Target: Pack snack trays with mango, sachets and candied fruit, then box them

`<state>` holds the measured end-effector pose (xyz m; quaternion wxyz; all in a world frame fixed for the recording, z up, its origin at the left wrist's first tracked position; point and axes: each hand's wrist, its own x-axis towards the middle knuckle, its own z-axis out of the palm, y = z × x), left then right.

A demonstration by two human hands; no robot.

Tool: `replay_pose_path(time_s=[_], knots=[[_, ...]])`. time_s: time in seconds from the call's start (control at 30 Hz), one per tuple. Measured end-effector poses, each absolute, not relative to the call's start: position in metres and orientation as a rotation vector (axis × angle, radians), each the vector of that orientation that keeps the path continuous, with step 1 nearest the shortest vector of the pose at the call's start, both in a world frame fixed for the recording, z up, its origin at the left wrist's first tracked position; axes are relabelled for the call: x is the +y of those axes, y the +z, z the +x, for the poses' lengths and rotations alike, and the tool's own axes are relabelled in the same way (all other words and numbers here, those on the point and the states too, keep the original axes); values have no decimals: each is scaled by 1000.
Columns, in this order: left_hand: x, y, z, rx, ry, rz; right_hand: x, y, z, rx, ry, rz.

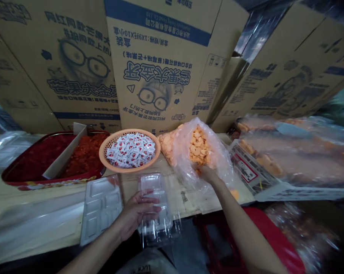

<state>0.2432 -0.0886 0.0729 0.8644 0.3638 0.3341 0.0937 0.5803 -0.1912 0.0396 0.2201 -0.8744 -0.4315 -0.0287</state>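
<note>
My left hand [141, 209] is at the clear plastic tray [156, 224], its fingers lying across the tray's left side and gripping it. The tray has molded compartments and juts past the table's front edge. My right hand [204, 173] reaches into the mouth of a translucent plastic bag [186, 152]. Inside the bag are many small orange candy-like pieces [198, 146]. The right fingertips are among these pieces, partly hidden and blurred, so their grip does not show. Left of the clear tray lies another molded plastic tray [102, 213].
An orange basket [103, 154] holds small white-and-red packets [130, 150]. A red tub [10, 179] with a divider [65, 152] holds red and orange pieces. A white crate [274, 192] with bagged goods stands right. Cardboard boxes [160, 49] rise behind. A red stool [270, 232] is below.
</note>
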Motion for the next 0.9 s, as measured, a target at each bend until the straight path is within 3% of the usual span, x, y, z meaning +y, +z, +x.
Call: replay_pose_path(time_s=[0.3,0.43,0.63,0.8,0.9], knots=[[-94,70,260,665,171,749,-189,65,570,-627,34,-2153],[-96,71,268,632,164,741,-188,104,533,-484,428,-1632],[-100,81,273,578,73,747,-174,135,474,-1129,909,-1661],[-100,71,270,534,74,717,-156,121,449,-1522,858,-1634],[-97,64,266,525,83,705,-151,111,452,-1602,598,-1583]])
